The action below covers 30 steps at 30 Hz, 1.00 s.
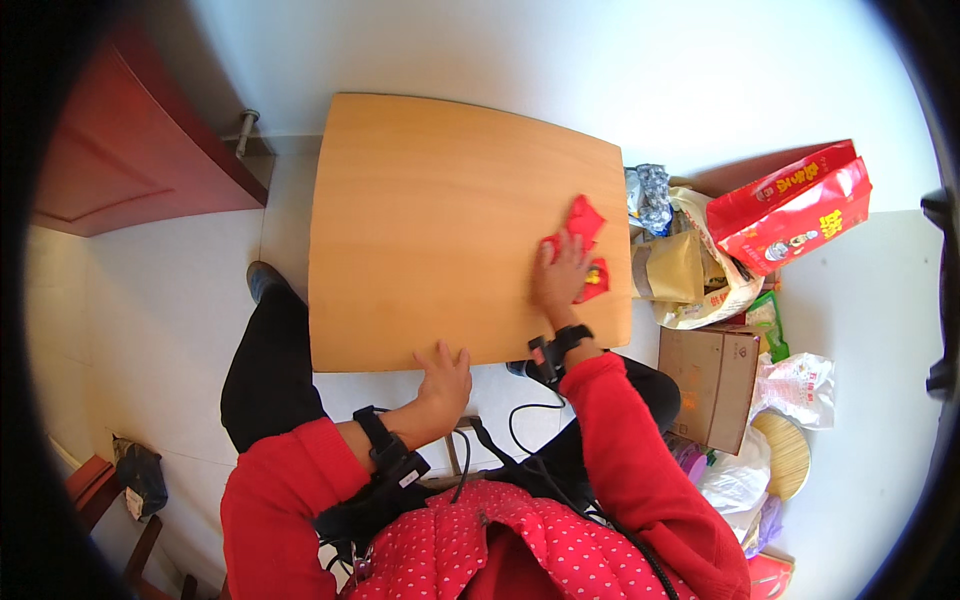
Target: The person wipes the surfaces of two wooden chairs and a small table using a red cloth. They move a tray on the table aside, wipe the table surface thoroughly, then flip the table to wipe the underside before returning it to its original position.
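A wooden table (450,225) with a plain light-brown top stands before me. My right hand (561,274) lies palm down over several red pieces near the table's right side, slightly blurred. One red piece (583,219) shows beyond the fingertips. Another red piece (598,277) with a yellow mark lies at the hand's right edge. Whether these are parts of one item, and whether they are paper or cloth, cannot be told. My left hand (444,382) rests its spread fingertips on the table's near edge and holds nothing. Both wrists wear black straps with small devices.
Right of the table stand a bag of packages (682,315), a red printed paper bag (795,217), a cardboard box (705,386) and white plastic bags (795,390). A red door (150,150) is at the left. Black cables (517,420) hang between my arms.
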Motion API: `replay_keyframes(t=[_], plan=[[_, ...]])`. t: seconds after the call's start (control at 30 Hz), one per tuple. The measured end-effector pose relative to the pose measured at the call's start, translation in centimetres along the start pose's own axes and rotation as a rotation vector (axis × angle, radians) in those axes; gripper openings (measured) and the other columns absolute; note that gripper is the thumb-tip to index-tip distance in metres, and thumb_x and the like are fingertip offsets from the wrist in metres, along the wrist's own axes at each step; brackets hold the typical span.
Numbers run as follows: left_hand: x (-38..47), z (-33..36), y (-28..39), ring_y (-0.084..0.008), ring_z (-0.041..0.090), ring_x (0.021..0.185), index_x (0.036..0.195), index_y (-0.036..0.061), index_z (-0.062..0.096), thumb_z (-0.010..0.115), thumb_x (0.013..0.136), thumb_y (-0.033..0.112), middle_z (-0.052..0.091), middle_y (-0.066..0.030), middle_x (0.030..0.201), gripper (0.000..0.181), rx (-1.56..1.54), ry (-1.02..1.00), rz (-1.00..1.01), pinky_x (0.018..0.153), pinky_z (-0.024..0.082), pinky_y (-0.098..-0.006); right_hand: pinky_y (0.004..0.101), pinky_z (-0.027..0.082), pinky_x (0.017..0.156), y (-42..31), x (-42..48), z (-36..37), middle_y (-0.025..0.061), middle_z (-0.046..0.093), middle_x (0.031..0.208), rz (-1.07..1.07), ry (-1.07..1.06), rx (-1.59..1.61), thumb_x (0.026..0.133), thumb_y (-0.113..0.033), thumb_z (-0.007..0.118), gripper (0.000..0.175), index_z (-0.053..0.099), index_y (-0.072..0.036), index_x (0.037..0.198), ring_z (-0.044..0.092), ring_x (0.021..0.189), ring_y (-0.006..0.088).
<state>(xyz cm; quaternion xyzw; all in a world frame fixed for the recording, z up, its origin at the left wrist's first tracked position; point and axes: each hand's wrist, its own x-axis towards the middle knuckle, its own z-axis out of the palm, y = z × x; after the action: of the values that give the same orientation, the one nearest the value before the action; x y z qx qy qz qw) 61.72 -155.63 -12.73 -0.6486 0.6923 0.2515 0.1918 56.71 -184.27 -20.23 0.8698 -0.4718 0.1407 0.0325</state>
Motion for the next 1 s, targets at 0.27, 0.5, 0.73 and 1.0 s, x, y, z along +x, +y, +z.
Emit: replay_keyframes(t=[0.27,0.5,0.73,1.0], plan=[[-0.5,0.9,0.0,-0.0526,0.033,0.133,0.144,0.0083,0.046,0.057,0.092,0.024,0.036,-0.0129,0.153,0.055,-0.117,-0.011,0.036,0.087,0.043,-0.0742,0.0563,0.031,0.111,-11.9,-11.5,-5.3,0.0044,0.04,0.153,-0.807,-0.31,0.386,0.086,-0.039,0.068,0.048,0.059,-0.025,0.131,0.033,0.141,0.0401],[-1.0,0.3,-0.8,-0.0534,0.033,0.135,0.15,0.0067,0.038,0.057,0.094,0.022,0.032,-0.0118,0.157,0.061,-0.132,-0.052,0.103,0.09,0.038,-0.0769,0.0558,0.027,0.114,0.9,-8.1,-4.2,0.0122,0.049,0.145,-0.223,-0.099,0.152,0.089,-0.036,0.063,0.046,0.059,-0.016,0.13,0.038,0.136,0.0433],[-1.6,0.2,-0.7,-0.054,0.031,0.136,0.15,0.0088,0.038,0.057,0.094,0.024,0.026,-0.014,0.159,0.061,-0.105,-0.015,0.07,0.091,0.038,-0.0763,0.055,0.017,0.117,6.1,-8.3,-2.7,0.0204,0.043,0.148,0.397,-0.067,-0.092,0.098,-0.046,0.044,0.053,0.052,-0.015,0.14,0.034,0.14,0.0391],[-1.0,0.5,-0.6,-0.0522,0.035,0.133,0.143,0.0107,0.048,0.058,0.091,0.025,0.034,-0.0182,0.153,0.055,-0.178,-0.123,0.046,0.087,0.042,-0.0738,0.0567,0.032,0.111,-10.2,-11.8,-5.3,0.0047,0.047,0.148,-0.849,-0.273,0.401,0.087,-0.035,0.067,0.045,0.06,-0.025,0.13,0.034,0.141,0.0405]])
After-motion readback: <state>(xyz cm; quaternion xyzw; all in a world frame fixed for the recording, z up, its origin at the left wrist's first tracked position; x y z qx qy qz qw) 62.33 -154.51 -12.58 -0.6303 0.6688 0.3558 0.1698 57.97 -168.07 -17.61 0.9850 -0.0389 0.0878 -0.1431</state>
